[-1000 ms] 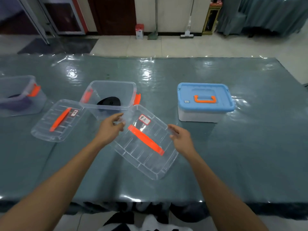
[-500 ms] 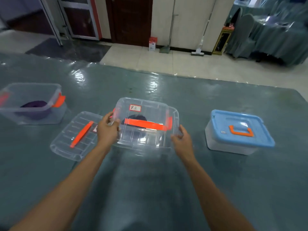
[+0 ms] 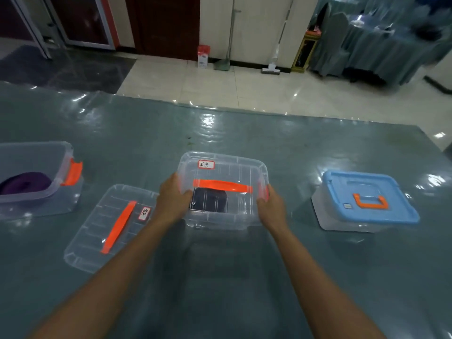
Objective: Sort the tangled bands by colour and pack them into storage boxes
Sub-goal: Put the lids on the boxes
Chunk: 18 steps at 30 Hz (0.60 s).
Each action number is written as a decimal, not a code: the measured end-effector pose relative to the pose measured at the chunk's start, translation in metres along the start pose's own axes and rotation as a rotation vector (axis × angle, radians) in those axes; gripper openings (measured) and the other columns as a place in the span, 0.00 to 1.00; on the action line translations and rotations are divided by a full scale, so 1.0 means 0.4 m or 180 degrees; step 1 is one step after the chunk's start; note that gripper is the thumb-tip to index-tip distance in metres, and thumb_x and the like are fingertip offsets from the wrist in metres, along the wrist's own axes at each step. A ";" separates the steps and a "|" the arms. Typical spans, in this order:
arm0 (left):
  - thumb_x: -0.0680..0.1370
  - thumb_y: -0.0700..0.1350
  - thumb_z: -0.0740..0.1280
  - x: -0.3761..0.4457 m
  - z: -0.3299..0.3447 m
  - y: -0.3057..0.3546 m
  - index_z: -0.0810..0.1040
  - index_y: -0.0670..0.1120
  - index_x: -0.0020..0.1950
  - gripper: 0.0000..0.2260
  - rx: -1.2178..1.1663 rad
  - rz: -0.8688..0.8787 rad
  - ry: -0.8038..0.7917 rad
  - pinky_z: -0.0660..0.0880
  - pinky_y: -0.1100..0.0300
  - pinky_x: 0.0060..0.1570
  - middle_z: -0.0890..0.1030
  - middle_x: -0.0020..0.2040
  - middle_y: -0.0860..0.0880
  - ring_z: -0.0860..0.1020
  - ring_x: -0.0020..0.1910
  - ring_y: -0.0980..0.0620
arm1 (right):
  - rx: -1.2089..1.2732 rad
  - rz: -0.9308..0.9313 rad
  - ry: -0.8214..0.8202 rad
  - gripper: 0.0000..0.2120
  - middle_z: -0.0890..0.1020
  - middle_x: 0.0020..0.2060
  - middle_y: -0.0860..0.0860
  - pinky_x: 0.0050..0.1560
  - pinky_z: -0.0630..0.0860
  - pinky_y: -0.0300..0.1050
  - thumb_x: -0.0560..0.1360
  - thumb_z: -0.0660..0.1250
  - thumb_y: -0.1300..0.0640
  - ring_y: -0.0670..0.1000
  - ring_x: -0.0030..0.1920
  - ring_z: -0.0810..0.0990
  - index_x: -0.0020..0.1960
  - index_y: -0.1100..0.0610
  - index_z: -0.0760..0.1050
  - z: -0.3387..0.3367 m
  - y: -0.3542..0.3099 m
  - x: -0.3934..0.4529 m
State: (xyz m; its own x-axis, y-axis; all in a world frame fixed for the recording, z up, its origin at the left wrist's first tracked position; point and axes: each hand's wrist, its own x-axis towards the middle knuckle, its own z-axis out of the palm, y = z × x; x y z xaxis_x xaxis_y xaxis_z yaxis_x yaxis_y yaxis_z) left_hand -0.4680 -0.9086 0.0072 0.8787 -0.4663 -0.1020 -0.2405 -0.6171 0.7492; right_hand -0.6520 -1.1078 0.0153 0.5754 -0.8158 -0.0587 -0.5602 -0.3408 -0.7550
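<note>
A clear storage box [image 3: 221, 218] stands at the table's middle with its clear lid [image 3: 234, 167] lying on top; the lid has an orange handle and a white label. A black band [image 3: 208, 203] shows through the plastic inside. My left hand [image 3: 171, 204] grips the lid's left end and my right hand [image 3: 270, 207] grips its right end, over the orange latch. Further left stands an open clear box [image 3: 61, 182] with a purple band [image 3: 24, 183] in it.
A loose clear lid [image 3: 97, 231] with an orange handle lies flat between the two clear boxes. A white box with a blue lid [image 3: 367, 201] stands shut at the right. The table [image 3: 220, 277] is covered in shiny grey-green sheeting; its far edge meets tiled floor.
My hands lifted the clear lid off the table and set it on the box holding the black band. They now hold its two ends.
</note>
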 end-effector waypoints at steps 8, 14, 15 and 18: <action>0.79 0.50 0.63 0.035 0.039 -0.035 0.61 0.46 0.78 0.27 0.0955 0.0401 -0.0240 0.68 0.38 0.69 0.67 0.76 0.41 0.66 0.74 0.39 | 0.0041 -0.0127 0.0132 0.04 0.77 0.38 0.48 0.45 0.74 0.51 0.74 0.63 0.63 0.53 0.40 0.74 0.47 0.55 0.74 0.030 0.022 0.026; 0.83 0.46 0.59 0.030 0.066 -0.004 0.68 0.48 0.77 0.21 0.1333 0.1054 -0.0253 0.58 0.40 0.77 0.61 0.80 0.43 0.53 0.81 0.42 | 0.0230 -0.0030 0.0415 0.14 0.81 0.39 0.50 0.46 0.79 0.56 0.72 0.65 0.48 0.47 0.39 0.76 0.49 0.58 0.80 0.037 0.072 0.061; 0.83 0.47 0.57 0.031 0.067 -0.008 0.69 0.47 0.77 0.21 0.1319 0.1068 -0.0238 0.58 0.41 0.77 0.63 0.80 0.43 0.54 0.81 0.42 | 0.0336 0.0065 0.0401 0.17 0.83 0.46 0.49 0.53 0.79 0.53 0.72 0.67 0.47 0.48 0.46 0.80 0.56 0.57 0.80 0.038 0.075 0.061; 0.81 0.50 0.53 0.031 0.069 -0.014 0.71 0.47 0.76 0.24 0.1278 0.1037 -0.0208 0.59 0.42 0.77 0.65 0.79 0.43 0.56 0.80 0.42 | 0.0674 0.0621 0.0325 0.28 0.76 0.66 0.51 0.68 0.71 0.50 0.75 0.71 0.50 0.50 0.67 0.74 0.72 0.57 0.70 0.036 0.073 0.054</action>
State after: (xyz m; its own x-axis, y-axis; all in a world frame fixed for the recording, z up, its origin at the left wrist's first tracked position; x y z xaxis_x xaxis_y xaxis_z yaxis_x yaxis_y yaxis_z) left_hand -0.4671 -0.9283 -0.0163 0.7074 -0.7054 0.0443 -0.6477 -0.6219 0.4402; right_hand -0.6472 -1.1284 -0.0174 0.4002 -0.9027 -0.1581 -0.5114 -0.0768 -0.8559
